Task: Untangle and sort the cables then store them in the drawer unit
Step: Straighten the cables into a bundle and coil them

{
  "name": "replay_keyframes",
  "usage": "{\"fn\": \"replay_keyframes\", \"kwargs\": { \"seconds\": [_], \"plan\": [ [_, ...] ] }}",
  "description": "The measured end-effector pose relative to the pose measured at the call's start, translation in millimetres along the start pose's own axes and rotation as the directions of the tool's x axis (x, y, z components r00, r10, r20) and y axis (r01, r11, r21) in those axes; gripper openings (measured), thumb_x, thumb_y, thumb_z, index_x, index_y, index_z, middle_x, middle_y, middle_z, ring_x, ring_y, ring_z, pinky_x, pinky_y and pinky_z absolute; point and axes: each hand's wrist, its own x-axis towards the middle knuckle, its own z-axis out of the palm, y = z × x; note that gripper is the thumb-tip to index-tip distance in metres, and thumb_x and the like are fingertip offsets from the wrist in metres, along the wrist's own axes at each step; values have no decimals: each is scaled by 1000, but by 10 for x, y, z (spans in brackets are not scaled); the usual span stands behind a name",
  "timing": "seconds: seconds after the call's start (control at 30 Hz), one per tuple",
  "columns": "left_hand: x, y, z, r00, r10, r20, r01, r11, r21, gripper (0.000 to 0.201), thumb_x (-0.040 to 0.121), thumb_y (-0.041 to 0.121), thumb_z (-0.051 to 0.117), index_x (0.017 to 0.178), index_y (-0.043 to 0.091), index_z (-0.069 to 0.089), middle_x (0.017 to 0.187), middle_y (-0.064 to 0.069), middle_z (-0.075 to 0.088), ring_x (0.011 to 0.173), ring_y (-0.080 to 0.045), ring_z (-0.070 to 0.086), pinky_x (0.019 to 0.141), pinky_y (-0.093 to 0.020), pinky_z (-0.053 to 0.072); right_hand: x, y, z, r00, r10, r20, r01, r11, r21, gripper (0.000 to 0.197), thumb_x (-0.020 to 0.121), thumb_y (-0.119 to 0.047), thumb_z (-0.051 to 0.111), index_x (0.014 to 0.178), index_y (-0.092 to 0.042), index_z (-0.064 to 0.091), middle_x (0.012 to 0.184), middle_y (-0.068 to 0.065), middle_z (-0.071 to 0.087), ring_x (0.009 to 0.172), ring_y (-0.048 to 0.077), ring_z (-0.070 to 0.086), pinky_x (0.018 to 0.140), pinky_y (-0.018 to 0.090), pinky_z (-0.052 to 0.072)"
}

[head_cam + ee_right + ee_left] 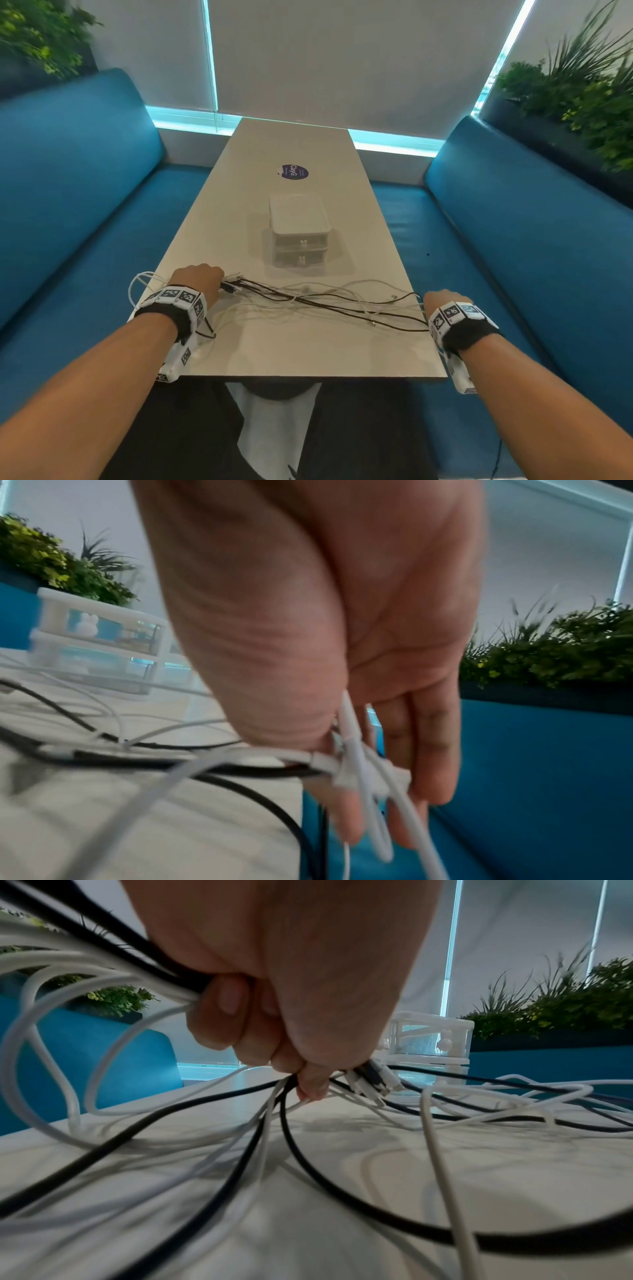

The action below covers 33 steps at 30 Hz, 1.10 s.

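A tangle of black and white cables (pixel 318 298) lies across the near end of the beige table (pixel 308 353). My left hand (pixel 200 279) grips one end of the bundle in a fist near the left edge; in the left wrist view its curled fingers (pixel 236 1020) hold black and white cables (pixel 291 1139) with several plugs sticking out. My right hand (pixel 443 298) hangs over the table's right edge, thumb and fingers (pixel 424 750) pinching white cable ends (pixel 359 764). The clear two-drawer unit (pixel 298 236) stands beyond the cables with both drawers closed.
Blue benches flank the table on the left (pixel 68 212) and right (pixel 531 233). A round purple sticker (pixel 292 171) lies behind the drawer unit. Plants (pixel 582 96) stand behind the benches. White cable loops (pixel 137 284) hang past the table's left edge.
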Motion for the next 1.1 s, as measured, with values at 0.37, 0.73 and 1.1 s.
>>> {"fn": "replay_keyframes", "kwargs": {
  "seconds": [0.37,0.73,1.1],
  "plan": [
    [3,-12,18,999,-36,-21,35,998,-57,21,96,34,48,107,19,58,99,-4,62,90,-25,63,78,-34,51,119,19,128,978,68,-197,52,835,548,46,82,-56,71,95,-20,46,89,2,59,78,21,58,61,33,44],
    [-55,4,39,998,-60,-15,59,996,-66,16,96,29,48,105,21,58,88,0,57,77,-22,57,72,-32,49,-32,37,141,998,35,-42,-31,994,108,29,93,-22,52,118,-18,65,127,13,62,111,32,63,85,38,50],
    [-49,138,-71,1000,-14,-18,10,987,-159,19,96,30,48,107,17,56,99,-6,62,88,-27,63,72,-33,46,21,-81,82,975,146,-170,-90,950,299,31,94,-16,47,124,-12,42,112,9,64,100,31,64,71,37,42]
  ]
}}
